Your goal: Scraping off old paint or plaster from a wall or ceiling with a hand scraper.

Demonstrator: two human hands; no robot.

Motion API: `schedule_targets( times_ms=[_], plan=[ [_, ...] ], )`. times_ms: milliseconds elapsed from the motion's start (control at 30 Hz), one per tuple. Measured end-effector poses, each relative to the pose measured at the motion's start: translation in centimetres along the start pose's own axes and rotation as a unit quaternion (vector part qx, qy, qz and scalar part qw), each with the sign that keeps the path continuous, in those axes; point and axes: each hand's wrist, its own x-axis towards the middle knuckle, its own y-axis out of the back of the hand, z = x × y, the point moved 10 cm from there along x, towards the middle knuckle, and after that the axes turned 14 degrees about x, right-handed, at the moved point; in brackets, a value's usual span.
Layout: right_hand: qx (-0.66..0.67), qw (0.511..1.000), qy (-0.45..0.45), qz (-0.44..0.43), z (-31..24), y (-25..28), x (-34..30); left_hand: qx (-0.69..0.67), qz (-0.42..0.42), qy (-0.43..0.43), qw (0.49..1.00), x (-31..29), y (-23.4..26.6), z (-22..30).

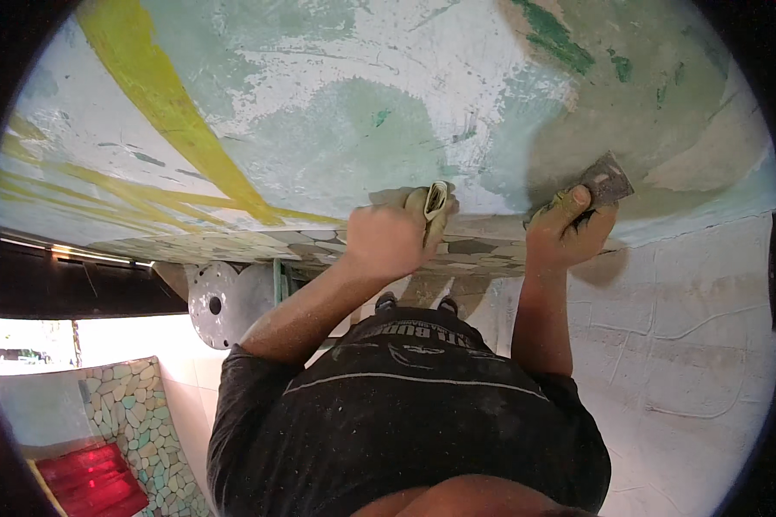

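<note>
My left hand (392, 234) is closed around a pale, rolled-up sheet (436, 200), whose layered end sticks up from the fist. It rests close against the painted wall (336, 129), just above a strip of stone mosaic. To the right, my right hand (571, 231) grips a dusty grey scraper (610, 178), thumb on top, its flat blade against or very near the wall. Its handle is mostly hidden in my fingers. The wall surface is patchy white, pale green and grey, with darker green spots at the upper right.
Yellow stripes (181, 112) cross the wall at left. Stone mosaic (474, 248) runs along its lower edge. A grey round-ended object with a dark hole (215, 304) stands left of my forearm. A red panel (93, 481) and pebble facing (138, 409) lie lower left.
</note>
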Motion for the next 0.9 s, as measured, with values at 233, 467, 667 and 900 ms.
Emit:
schedule_targets(
  times_ms=[233,467,667,900],
  plan=[
    [0.002,1.000,-0.005,0.001,1.1,0.6,-0.4,-0.049,0.122,-0.017,0.991,6.2,8.7,0.0],
    [0.027,0.999,0.003,-0.019,-0.6,-0.2,0.4,-0.029,-0.025,0.030,0.999,-0.5,-0.9,0.1],
    [0.000,1.000,0.005,-0.005,0.8,0.6,-0.4,-0.092,0.175,0.037,0.979,5.4,8.7,-0.9],
    [0.009,1.000,0.009,-0.007,0.1,0.1,-0.2,-0.041,0.073,0.029,0.996,0.8,1.1,1.4]
  ],
)
